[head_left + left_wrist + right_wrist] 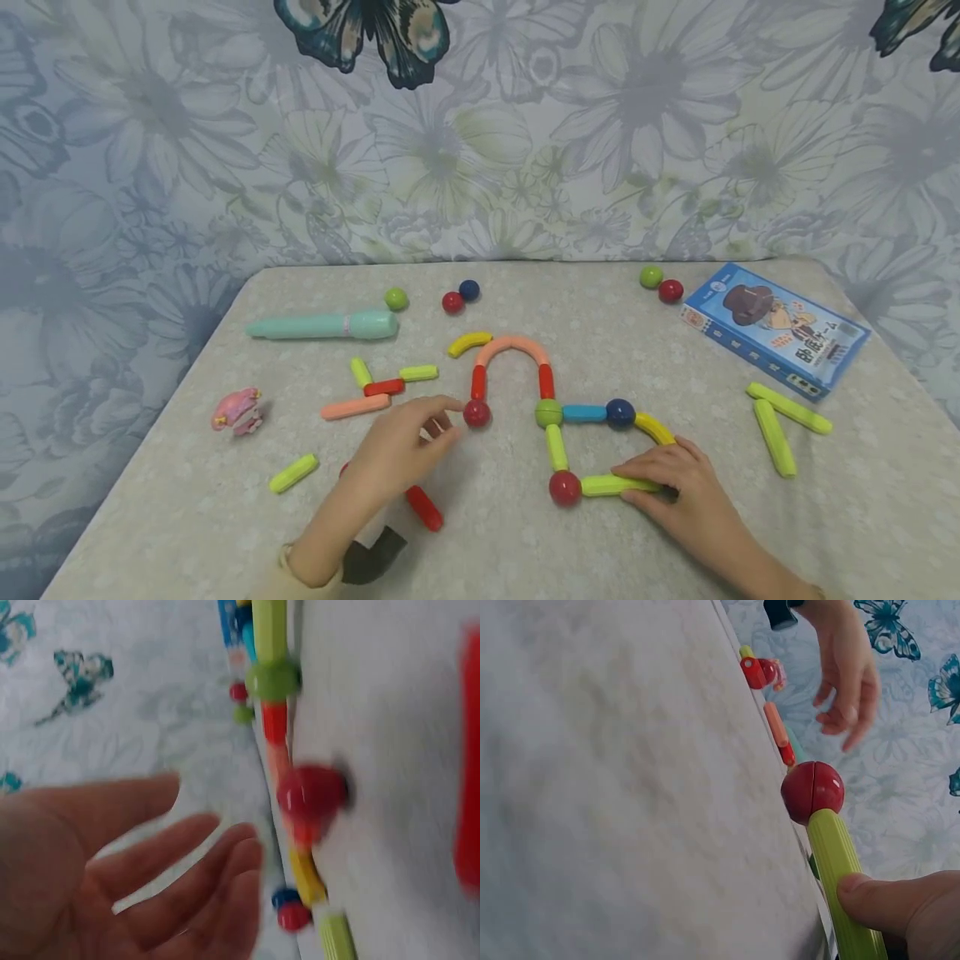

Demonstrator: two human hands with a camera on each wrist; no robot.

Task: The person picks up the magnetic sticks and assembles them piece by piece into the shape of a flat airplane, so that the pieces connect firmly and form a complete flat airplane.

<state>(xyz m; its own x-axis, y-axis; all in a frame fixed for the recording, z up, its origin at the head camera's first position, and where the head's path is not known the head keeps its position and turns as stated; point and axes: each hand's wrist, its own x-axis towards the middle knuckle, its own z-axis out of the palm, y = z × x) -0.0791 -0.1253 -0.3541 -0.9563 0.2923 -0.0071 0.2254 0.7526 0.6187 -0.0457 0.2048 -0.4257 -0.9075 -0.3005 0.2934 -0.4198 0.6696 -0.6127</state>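
A shape of joined toy rods and balls lies on the table. Its arch is a curved pink rod (pixel 513 342) with red rods at both ends, coming down to a red ball (pixel 477 413) and a green ball (pixel 548 412). My right hand (pixel 693 492) pinches a yellow-green rod (pixel 838 862) joined to another red ball (pixel 812 793). Its fingers also reach the lower end of a curved yellow rod (pixel 654 428), which joins a dark blue ball (pixel 620 413). My left hand (pixel 408 442) hovers beside the arch's red ball, fingers loosely spread and holding nothing.
Loose rods, including a pink rod (pixel 356 407) and a red rod (pixel 424 508), lie around my left hand. A blue box (pixel 776 325) stands back right, near two yellow-green rods (pixel 775 437). A mint-green case (pixel 322 326) and pink figurine (pixel 237 412) lie left.
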